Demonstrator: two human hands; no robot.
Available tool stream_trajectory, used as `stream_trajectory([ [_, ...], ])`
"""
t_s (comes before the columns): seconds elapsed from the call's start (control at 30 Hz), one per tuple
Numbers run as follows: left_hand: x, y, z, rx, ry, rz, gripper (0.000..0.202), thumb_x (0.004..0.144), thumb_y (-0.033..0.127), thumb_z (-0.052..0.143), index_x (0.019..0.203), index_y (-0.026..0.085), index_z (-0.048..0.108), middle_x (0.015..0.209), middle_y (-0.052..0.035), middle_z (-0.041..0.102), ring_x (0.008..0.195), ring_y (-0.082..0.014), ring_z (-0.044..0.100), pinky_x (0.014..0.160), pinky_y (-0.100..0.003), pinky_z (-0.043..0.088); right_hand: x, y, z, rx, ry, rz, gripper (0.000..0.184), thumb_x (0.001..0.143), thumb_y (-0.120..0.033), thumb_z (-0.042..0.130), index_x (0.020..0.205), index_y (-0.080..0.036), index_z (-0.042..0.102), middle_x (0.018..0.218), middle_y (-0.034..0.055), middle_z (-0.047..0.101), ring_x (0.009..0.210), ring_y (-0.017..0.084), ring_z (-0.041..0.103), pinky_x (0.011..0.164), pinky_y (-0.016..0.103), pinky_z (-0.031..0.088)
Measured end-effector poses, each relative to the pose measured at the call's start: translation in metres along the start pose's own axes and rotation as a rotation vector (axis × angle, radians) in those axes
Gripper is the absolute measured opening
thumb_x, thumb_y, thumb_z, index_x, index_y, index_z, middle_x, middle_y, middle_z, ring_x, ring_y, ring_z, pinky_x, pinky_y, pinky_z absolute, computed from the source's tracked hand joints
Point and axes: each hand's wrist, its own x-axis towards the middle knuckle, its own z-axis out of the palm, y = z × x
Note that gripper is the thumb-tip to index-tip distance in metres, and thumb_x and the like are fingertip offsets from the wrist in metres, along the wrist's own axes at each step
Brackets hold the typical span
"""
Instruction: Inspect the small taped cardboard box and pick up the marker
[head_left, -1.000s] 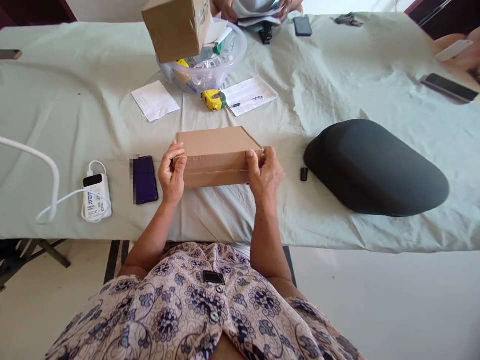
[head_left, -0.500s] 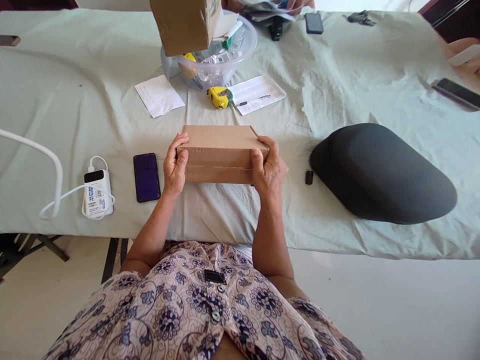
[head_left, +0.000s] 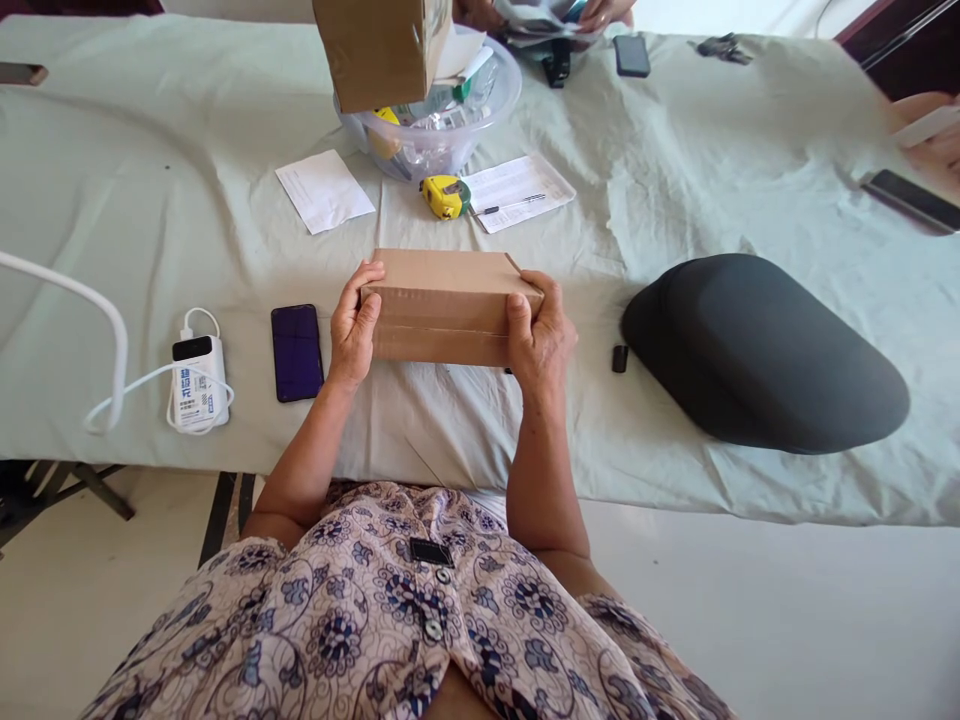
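Note:
A brown cardboard box (head_left: 446, 310) is held level between both hands, over the near part of the cloth-covered table. My left hand (head_left: 355, 325) grips its left end, thumb on the front face and fingers at the top left corner. At the opposite end my right hand (head_left: 546, 338) is closed on the box, with its thumb pressed on the front face. The box's flaps look shut, and a seam runs along the front. Its underside and what is inside are hidden. To the left of my left hand lies a dark-screened phone (head_left: 297, 353).
A power bank (head_left: 199, 388) with a white cable lies left; a black cap (head_left: 772, 350) lies right. Beyond the box are a tape measure (head_left: 445, 197), papers (head_left: 325, 192), a pen (head_left: 514, 205), a clear basin (head_left: 499, 105) and a larger carton (head_left: 375, 55). Another person's hands (head_left: 604, 12) hold papers.
The whole view has shifted slightly. Both hands keep the same grip on the cardboard box, which stays almost in the same place.

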Motion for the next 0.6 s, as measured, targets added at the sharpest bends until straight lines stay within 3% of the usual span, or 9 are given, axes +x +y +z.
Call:
stream_trajectory([
  [0.23,-0.001,-0.005,-0.004,-0.039,-0.125,-0.012,0.048,0.101,0.059,0.063,0.143,0.035,0.061,0.166,-0.0044,0.054,0.161,-0.0292,0.044,0.136,-0.05,0.033,0.005,0.004,0.003,0.052,0.013,0.007,0.081,0.09,-0.089,0.033,0.133,-0.029,0.066,0.113,0.0083,0.077,0.101,0.029,0.072,0.097,0.052,0.057],
  [0.43,-0.001,-0.003,0.007,0.014,0.017,-0.01,0.036,0.105,0.06,0.055,0.115,0.029,0.071,0.142,-0.006,0.073,0.155,-0.0273,0.053,0.133,-0.052,0.038,0.003,0.015,0.001,0.139,-0.049,0.002,0.088,0.086,-0.091,0.037,0.14,-0.027,0.065,0.12,0.0096,0.076,0.108,0.03,0.072,0.102,0.053,0.057],
  [0.6,-0.002,-0.001,0.017,0.033,0.061,-0.014,0.041,0.107,0.06,0.049,0.111,0.028,0.073,0.141,-0.0072,0.074,0.154,-0.0265,0.054,0.133,-0.053,0.039,0.001,0.031,0.004,0.232,-0.052,-0.003,0.086,0.091,-0.086,0.038,0.151,-0.027,0.058,0.139,0.0107,0.071,0.13,0.031,0.065,0.112,0.051,0.053],
])
